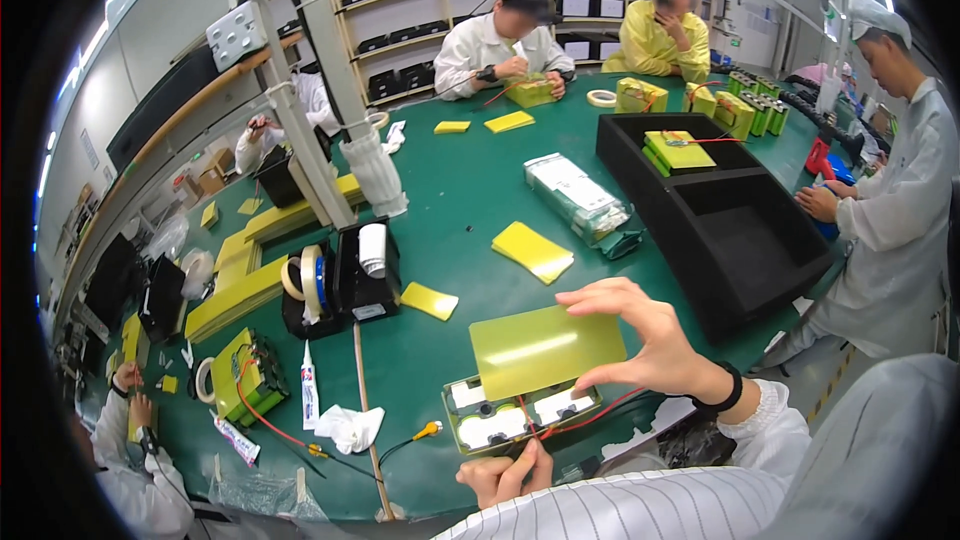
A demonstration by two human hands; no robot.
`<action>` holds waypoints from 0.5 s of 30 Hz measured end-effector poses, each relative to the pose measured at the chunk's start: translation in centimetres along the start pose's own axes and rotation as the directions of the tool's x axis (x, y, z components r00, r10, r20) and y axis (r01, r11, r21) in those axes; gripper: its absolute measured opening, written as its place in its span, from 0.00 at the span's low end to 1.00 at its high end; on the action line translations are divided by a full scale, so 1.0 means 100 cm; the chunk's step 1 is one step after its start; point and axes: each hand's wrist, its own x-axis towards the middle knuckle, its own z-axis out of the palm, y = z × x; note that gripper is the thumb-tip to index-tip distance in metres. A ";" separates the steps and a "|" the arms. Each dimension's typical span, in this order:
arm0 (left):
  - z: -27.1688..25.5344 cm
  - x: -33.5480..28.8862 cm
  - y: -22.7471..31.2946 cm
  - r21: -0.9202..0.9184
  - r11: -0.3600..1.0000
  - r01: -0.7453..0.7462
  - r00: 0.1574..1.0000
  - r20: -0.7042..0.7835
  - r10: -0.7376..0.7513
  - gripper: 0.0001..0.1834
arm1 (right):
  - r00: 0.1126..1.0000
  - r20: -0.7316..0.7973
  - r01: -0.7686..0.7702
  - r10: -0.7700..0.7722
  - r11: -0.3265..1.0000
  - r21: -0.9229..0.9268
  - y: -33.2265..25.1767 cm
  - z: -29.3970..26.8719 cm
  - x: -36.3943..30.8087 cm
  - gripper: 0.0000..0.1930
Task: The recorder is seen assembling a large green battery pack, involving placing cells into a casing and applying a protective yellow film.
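A flat yellow-green insulating sheet point(545, 348) is gripped at its right end between the thumb and fingers of my right hand point(650, 335). The sheet is tilted above a battery pack point(480, 432), covering part of its far side. White patches show on the pack's top, and red wires point(600, 414) cross it and run off to the right. My left hand point(512, 475) is closed at the pack's near edge, its fingertips pinching the red wires where they come out. A yellow-tipped cable connector point(428, 429) lies left of the pack.
Yellow sheets point(533, 251) lie beyond my hands, beside a wrapped white package point(575, 190). A black foam tray point(720, 230) stands right. Tape rolls point(312, 285) fill a black bin; a wired battery pack point(247, 375), glue tubes point(309, 385) and crumpled tissue point(350, 428) lie left. Co-workers surround the table.
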 end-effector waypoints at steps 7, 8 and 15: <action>0.000 0.006 0.010 -0.043 0.998 0.054 0.998 -0.017 -0.054 0.21 | 0.998 0.042 0.039 -0.035 0.994 -0.106 -0.004 0.000 0.000 0.35; -0.002 0.008 0.012 -0.056 0.997 0.045 0.999 0.011 -0.044 0.20 | 0.998 0.049 0.038 -0.034 0.995 -0.095 -0.003 0.001 0.001 0.35; -0.005 0.011 0.016 -0.059 0.995 0.077 0.997 0.028 -0.075 0.20 | 0.998 0.023 -0.062 0.060 0.997 0.052 0.000 0.004 0.005 0.29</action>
